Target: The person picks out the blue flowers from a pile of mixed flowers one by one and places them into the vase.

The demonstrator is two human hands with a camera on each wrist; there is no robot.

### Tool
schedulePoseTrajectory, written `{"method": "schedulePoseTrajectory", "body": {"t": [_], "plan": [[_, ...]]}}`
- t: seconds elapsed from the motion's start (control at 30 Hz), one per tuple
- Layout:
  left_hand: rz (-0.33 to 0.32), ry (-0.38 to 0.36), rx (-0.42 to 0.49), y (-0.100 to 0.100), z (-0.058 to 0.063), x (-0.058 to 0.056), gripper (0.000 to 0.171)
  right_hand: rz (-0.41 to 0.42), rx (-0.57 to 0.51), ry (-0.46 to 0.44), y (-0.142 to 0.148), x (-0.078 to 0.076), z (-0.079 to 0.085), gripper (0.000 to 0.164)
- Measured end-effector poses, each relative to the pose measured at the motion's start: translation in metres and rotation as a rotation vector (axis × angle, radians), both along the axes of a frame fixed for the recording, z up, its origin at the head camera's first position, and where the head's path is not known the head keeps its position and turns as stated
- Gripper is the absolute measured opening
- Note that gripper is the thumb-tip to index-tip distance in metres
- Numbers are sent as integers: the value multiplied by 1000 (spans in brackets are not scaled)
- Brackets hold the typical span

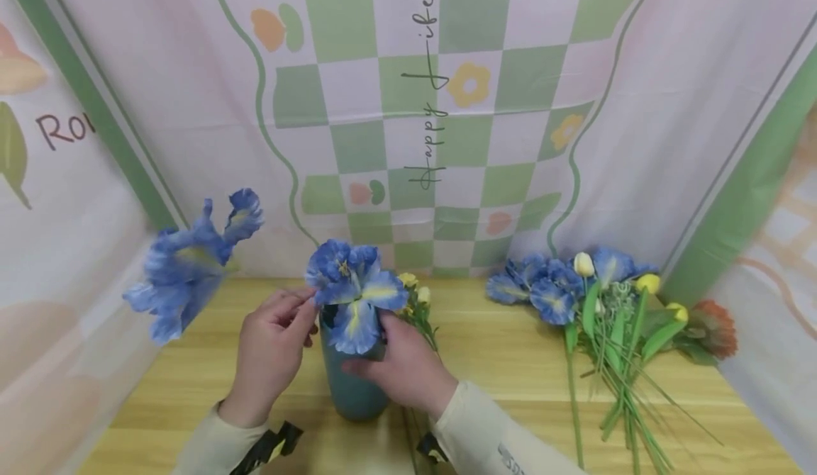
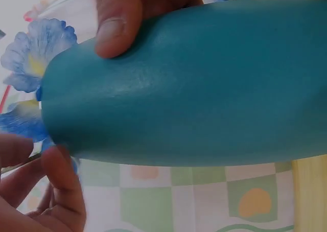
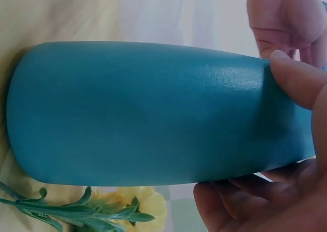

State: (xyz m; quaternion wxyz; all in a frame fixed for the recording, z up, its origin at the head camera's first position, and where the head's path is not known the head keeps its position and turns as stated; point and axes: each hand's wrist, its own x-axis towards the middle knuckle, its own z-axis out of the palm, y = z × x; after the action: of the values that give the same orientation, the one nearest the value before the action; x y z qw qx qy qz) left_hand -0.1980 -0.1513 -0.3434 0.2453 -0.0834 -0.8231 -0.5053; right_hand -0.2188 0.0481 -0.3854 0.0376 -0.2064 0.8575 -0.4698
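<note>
Around the teal vase (image 1: 357, 395), right hand (image 1: 411, 365) clamped its fingers near the top | left hand (image 1: 273, 354) pinched a stem (image 2: 23, 162) | vase seemed stiff, slick, best held there; stem light

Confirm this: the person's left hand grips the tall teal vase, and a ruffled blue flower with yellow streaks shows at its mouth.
Wrong hand: the right hand grips the tall teal vase, as the right wrist view shows. The ruffled blue flower with yellow streaks does show at its mouth.
</note>
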Motion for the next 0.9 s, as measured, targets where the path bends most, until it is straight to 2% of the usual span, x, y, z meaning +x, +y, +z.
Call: {"method": "schedulePoseTrajectory", "body": {"t": [0.13,0.2,0.33,0.4,0.47,0.57,0.73,0.9], "plan": [[28,98,99,-1,3,2,19,-1,17,-2,1,1,-1,95],[30,116,163,-2,5,3,18,5,7,5,1,0,-1,93],[-24,43,341,-1,9,2,16,9,-1,26,1,-1,-2,89],[-25,2,365,-2,10,0,16,10,0,36,1,-1,-3,88],[-4,-42,346,-4,12,-2,16,12,7,47,1,-1,-2,89],[21,-52,293,-6,13,-8,18,9,24,51,1,0,-2,92],[-4,-72,246,-6,12,-24,20,-9,62,39,2,1,-1,98],[-18,-200,140,-3,0,-34,14,-17,79,65,1,2,-2,96]]}}
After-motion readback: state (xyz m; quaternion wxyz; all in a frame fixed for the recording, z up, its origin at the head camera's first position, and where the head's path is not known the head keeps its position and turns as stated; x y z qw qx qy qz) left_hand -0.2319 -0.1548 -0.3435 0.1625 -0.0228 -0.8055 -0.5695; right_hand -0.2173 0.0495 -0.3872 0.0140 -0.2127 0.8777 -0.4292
